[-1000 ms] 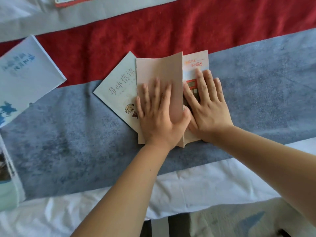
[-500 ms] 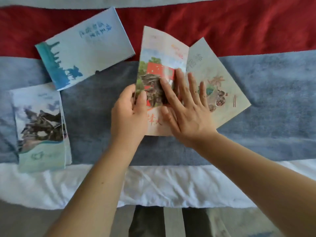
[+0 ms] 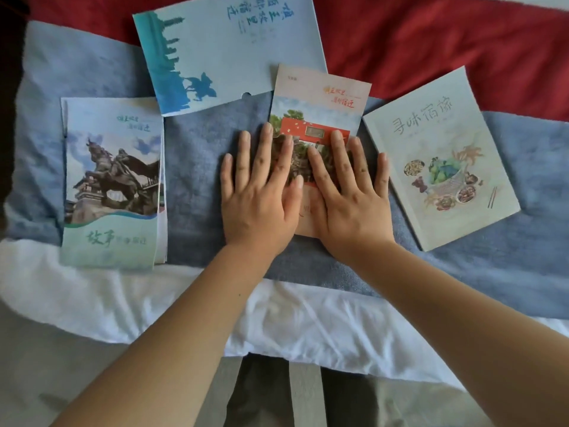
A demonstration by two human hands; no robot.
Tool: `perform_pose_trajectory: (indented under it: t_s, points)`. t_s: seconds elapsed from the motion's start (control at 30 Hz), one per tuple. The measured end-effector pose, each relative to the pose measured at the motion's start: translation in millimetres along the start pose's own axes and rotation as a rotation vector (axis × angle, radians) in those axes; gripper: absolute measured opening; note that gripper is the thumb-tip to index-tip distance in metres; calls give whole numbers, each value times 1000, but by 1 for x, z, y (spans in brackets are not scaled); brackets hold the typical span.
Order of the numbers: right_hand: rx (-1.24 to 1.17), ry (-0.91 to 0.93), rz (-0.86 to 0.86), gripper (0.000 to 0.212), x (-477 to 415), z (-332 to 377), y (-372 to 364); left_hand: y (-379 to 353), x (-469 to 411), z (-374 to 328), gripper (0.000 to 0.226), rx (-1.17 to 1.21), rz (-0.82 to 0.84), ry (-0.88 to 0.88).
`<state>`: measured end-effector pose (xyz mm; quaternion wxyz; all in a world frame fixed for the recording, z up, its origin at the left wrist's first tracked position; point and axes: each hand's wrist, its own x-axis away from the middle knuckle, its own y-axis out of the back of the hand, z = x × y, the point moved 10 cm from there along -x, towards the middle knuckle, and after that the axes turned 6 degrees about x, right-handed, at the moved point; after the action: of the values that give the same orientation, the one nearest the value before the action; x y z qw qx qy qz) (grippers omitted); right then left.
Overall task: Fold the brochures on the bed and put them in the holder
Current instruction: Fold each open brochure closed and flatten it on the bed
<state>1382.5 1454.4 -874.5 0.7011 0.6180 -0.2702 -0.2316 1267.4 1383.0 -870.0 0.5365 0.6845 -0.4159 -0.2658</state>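
— Location of the brochure?
— The red-building brochure (image 3: pixel 320 97) lies flat on the bed's blue runner (image 3: pixel 197 180), its lower half under both my hands.
— Left hand?
— My left hand (image 3: pixel 258 192) is flat with the fingers straight, pressing the brochure's left edge and partly on the runner.
— Right hand?
— My right hand (image 3: pixel 348 195) is also flat, fingers spread, pressing the cover.
— Surroundings?
— The blue holder (image 3: pixel 228 50) is at its top-left corner. The food brochure (image 3: pixel 440 155) is just beside it on the right.

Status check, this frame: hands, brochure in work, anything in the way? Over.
Flat and pressing: left hand, right hand. Under them the red-building brochure, folded, top corner overlapping pale blue sleeve. Close at right: food booklet.
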Motion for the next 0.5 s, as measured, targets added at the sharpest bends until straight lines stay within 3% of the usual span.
perform_pose_trajectory:
  t_s: [0.2,0.37,0.5]
  points:
    - [12,-23,-10,60,-2,1,-4,3,-1,-1,62,62,-30,-30]
    - [-21,31,-34,64,-3,11,1,34,4,8,59,617,-158,-27]
    - [-57,79,-20,63,-9,41,4,67,16,33,49,683,-264,-42]
